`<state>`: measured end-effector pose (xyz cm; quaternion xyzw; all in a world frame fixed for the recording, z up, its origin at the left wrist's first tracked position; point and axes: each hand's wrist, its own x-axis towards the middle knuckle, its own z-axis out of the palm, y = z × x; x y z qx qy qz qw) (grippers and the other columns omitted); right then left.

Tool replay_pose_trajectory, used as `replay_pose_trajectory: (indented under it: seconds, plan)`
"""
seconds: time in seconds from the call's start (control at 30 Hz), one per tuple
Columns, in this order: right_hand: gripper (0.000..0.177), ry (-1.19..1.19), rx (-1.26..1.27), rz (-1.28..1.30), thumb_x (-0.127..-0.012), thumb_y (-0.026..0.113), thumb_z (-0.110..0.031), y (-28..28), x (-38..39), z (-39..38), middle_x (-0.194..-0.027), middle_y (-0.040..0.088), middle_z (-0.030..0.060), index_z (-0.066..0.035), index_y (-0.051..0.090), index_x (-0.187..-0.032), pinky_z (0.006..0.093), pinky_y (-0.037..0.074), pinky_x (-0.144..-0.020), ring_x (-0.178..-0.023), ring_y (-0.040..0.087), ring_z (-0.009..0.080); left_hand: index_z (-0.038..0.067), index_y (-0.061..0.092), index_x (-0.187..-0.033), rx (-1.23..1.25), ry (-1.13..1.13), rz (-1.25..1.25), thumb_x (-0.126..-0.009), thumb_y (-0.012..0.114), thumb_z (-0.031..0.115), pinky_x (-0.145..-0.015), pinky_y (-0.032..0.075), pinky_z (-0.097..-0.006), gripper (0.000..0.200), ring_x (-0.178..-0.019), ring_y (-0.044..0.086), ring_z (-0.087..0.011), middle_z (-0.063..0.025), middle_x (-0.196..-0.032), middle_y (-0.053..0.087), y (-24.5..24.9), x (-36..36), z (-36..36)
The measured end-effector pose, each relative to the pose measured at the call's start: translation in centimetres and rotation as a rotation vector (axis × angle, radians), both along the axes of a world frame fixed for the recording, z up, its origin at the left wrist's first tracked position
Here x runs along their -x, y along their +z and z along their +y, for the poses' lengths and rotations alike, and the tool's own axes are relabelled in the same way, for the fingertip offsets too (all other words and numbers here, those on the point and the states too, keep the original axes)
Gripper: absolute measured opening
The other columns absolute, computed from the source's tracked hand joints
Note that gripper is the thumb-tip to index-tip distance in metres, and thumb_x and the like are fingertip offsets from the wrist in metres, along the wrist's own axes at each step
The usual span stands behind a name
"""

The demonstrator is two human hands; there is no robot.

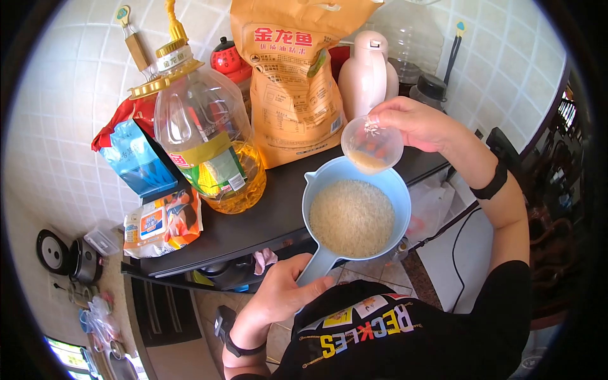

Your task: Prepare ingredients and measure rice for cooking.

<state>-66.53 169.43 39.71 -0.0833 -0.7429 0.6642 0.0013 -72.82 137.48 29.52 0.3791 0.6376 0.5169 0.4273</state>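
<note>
My left hand (282,292) is wrapped round the handle of a light blue pot-shaped container (401,201) with a small spout. White rice (352,218) fills much of its inside. Above its far right rim, my right hand (411,123) grips a small translucent bowl (383,147) by the edge. The bowl is tilted, with some grains and something pale inside. Whether the bowl touches the container's rim I cannot tell.
On the dark counter (278,206) stand a large oil bottle (209,133), an orange-brown bag (294,95), a pink thermos (369,69), a blue packet (140,158) and a wipes pack (163,223). A red jar (227,60) is behind. A black cable (457,253) hangs at the right.
</note>
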Motion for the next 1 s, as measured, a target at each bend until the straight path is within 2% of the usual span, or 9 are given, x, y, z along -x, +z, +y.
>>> replay_pose_trajectory:
  seconds: [0.23,0.37,0.43,0.5,0.63,0.7,0.83,0.9,1.0]
  plan:
    - [0.034,0.018,0.018,0.098,-0.091,0.049,-0.024,2.4,0.0,0.5,-0.105,0.062,0.0122,0.003,0.057,-0.111,0.0359,0.052,-0.080,-0.090,0.062,0.0190,0.001,0.059,-0.088,0.053,0.035,-0.067,-0.082,0.069,0.020,-0.051,0.033,-0.0193,0.022,-0.059,0.043,-0.0030,0.0048,-0.066,0.051,0.1,-0.2,-0.6]
    - [0.037,0.037,-0.038,0.322,-0.093,0.046,-0.027,7.6,-0.3,2.5,-0.107,0.062,0.0122,0.001,0.051,-0.117,0.0441,0.052,-0.085,-0.100,0.061,0.0228,0.000,0.061,-0.091,0.050,0.052,-0.111,-0.081,0.070,0.017,-0.050,0.030,-0.0190,0.022,-0.058,0.042,-0.0026,0.0051,-0.066,0.052,0.5,-0.4,-1.0]
    - [0.038,0.063,0.035,0.398,-0.094,0.044,-0.027,11.0,0.2,3.9,-0.116,0.059,0.0108,0.001,0.051,-0.119,0.0378,0.051,-0.087,-0.102,0.060,0.0209,-0.001,0.061,-0.092,0.037,0.058,-0.105,-0.081,0.070,0.016,-0.051,0.030,-0.0190,0.022,-0.059,0.042,-0.0025,0.0049,-0.066,0.052,0.3,-0.4,-1.3]
    - [0.038,-0.226,0.012,0.533,-0.094,0.045,-0.031,14.6,0.5,3.2,-0.111,0.059,0.0157,-0.001,0.053,-0.115,0.0444,0.055,-0.079,-0.093,0.064,0.0253,0.000,0.059,-0.088,0.064,0.067,-0.060,-0.083,0.068,0.022,-0.051,0.034,-0.0208,0.024,-0.058,0.044,-0.0033,0.0031,-0.066,0.053,-0.1,-0.4,-1.8]
    - [0.037,-0.229,-0.003,0.499,-0.092,0.044,-0.025,20.9,5.5,8.2,-0.111,0.058,0.0201,0.005,0.050,-0.113,0.0435,0.049,-0.085,-0.098,0.059,0.0311,0.000,0.060,-0.085,0.066,0.110,-0.059,-0.082,0.069,0.023,-0.051,0.034,-0.0217,0.024,-0.058,0.043,-0.0036,0.0028,-0.064,0.052,-0.5,-0.9,-2.4]
    - [0.029,-0.310,-0.145,0.490,-0.093,0.046,-0.026,20.8,8.2,9.2,-0.093,0.062,0.0150,0.001,0.055,-0.099,0.0352,0.052,-0.072,-0.079,0.061,0.0246,0.001,0.061,-0.084,0.102,0.156,-0.018,-0.081,0.069,0.023,-0.051,0.034,-0.0226,0.024,-0.058,0.043,-0.0040,0.0024,-0.063,0.052,-0.4,-1.3,-2.7]
    - [0.044,-0.392,-0.448,0.450,-0.090,0.054,-0.038,19.9,12.1,8.1,-0.108,0.060,0.0182,0.001,0.054,-0.110,0.0406,0.055,-0.075,-0.093,0.063,0.0236,0.001,0.062,-0.085,0.089,0.211,-0.009,-0.081,0.070,0.024,-0.052,0.035,-0.0231,0.025,-0.059,0.043,-0.0042,0.0023,-0.063,0.052,-0.7,-2.1,-3.5]
    - [0.052,-0.375,-0.493,0.244,-0.085,0.060,-0.045,18.5,14.4,8.0,-0.098,0.062,0.0199,0.003,0.055,-0.105,0.0361,0.054,-0.066,-0.084,0.063,0.0257,0.000,0.062,-0.087,0.066,0.237,-0.009,-0.080,0.071,0.023,-0.051,0.035,-0.0230,0.025,-0.060,0.043,-0.0039,0.0023,-0.063,0.053,-0.6,-2.6,-3.9]
    - [0.055,-0.482,-0.608,0.262,-0.083,0.060,-0.050,17.4,17.6,9.3,-0.089,0.064,0.0173,0.002,0.060,-0.101,0.0292,0.049,-0.054,-0.072,0.063,0.0212,0.001,0.063,-0.088,0.047,0.287,-0.017,-0.080,0.071,0.022,-0.051,0.035,-0.0226,0.024,-0.060,0.043,-0.0038,0.0024,-0.063,0.053,-0.6,-3.2,-4.2]
